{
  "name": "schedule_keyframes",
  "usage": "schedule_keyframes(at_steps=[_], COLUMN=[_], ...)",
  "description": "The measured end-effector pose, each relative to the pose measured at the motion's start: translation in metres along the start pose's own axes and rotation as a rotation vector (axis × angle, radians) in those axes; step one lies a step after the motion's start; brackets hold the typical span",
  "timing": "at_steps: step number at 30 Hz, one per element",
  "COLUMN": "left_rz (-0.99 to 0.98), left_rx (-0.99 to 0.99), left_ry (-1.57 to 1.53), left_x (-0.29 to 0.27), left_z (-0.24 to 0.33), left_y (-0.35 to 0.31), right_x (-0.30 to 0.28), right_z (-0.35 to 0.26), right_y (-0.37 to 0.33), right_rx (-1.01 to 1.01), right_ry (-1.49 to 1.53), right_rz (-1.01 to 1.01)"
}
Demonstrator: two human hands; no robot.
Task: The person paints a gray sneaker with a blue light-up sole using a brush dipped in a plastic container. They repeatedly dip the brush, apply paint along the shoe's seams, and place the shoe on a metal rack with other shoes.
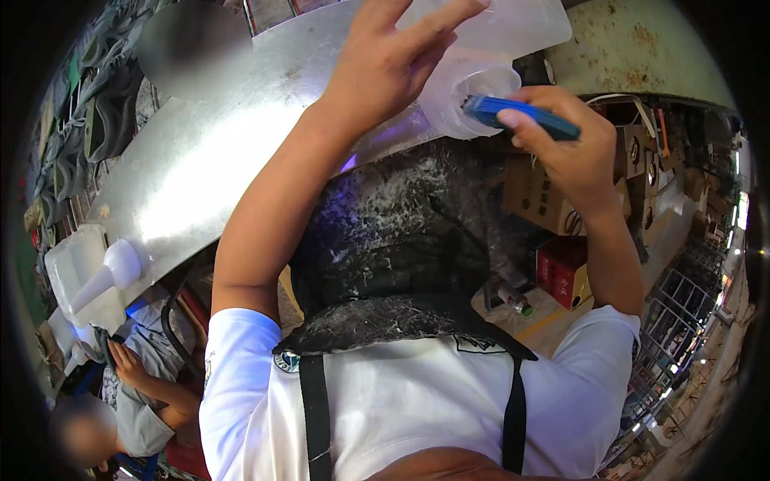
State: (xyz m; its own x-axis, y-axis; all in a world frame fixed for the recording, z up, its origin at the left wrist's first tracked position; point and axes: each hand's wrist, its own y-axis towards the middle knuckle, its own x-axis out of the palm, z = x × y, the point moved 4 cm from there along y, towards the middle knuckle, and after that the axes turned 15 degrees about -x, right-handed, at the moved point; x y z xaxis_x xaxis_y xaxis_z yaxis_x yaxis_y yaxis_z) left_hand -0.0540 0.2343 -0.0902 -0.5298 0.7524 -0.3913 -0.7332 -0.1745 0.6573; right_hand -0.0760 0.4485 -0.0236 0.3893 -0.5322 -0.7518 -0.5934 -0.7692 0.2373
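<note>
My right hand (573, 132) is closed around a blue utility knife (513, 111). The knife's dark front end meets the round, rimmed mouth of a translucent white plastic container (537, 32). That container lies at the top of the view on a shiny metal tabletop (192, 152). Above and left of its mouth is my left hand (393, 64), fingers stretched and apart over the plastic; some fingertips leave the picture at the top. Whether the left fingers press on the container I cannot tell.
A white plastic piece with a spout (112, 272) sits at the table's left end. Another person (144, 385) works at lower left. Below right are cardboard boxes (533, 192), a red box (561, 268) and a bottle (513, 301). My black apron (393, 240) carries white shavings.
</note>
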Motion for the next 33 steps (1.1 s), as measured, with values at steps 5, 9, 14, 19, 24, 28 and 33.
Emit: schedule_keyframes(at_steps=[5, 9, 14, 19, 24, 28, 33], left_rz=[-0.001, -0.009, -0.007, -0.011, -0.015, -0.018, -0.048], left_rx=[-0.015, -0.025, -0.011, -0.025, -0.034, -0.035, -0.053], left_ry=[0.007, 0.01, 0.018, 0.01, 0.011, 0.005, 0.014], left_x=[0.002, 0.0, -0.002, 0.001, 0.0, 0.0, 0.001], left_z=[-0.001, -0.001, 0.0, 0.0, -0.002, -0.002, -0.002], left_y=[0.0, -0.002, -0.002, -0.002, -0.003, -0.003, -0.002], right_x=[0.009, 0.0, -0.017, -0.013, -0.008, -0.024, -0.015], right_z=[-0.013, -0.006, -0.015, -0.024, -0.038, -0.016, -0.002], right_y=[0.013, 0.022, 0.023, 0.015, 0.011, 0.019, 0.017], right_rx=[-0.449, 0.193, 0.172, -0.461, -0.45, -0.384, -0.139], right_ry=[-0.176, 0.156, 0.163, -0.21, -0.047, 0.017, 0.035], right_rz=[-0.059, -0.18, -0.099, -0.12, -0.335, -0.111, -0.152])
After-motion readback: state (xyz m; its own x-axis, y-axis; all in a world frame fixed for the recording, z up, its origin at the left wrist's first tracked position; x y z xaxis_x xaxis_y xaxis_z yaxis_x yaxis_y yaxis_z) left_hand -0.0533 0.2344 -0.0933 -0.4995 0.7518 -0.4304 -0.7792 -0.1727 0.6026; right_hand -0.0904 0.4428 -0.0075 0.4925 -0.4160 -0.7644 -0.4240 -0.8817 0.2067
